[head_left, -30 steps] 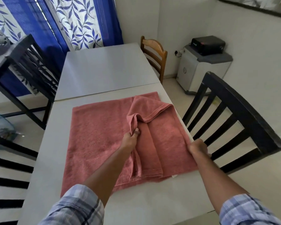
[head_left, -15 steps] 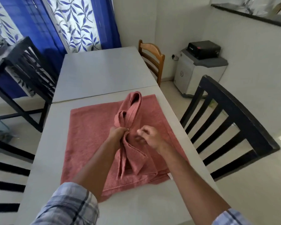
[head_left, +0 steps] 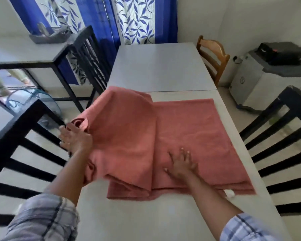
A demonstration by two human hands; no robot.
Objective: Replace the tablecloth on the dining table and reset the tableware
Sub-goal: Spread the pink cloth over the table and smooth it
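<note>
Tablecloth point(head_left: 189, 129) appeared soft and limp, best held at its hem. Right grip point(head_left: 181, 164) pressed it flat, fingers spread; left grip point(head_left: 76, 140), at 9 o'clock: closure unclear.

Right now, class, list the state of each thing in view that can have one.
Pink cloth: partly unfolded; right part flat on the table, left flap raised.
Left hand: at the raised flap's edge; grip too blurred to tell.
Right hand: fingers spread, pressing the cloth flat.
Curtains: drawn.
</note>
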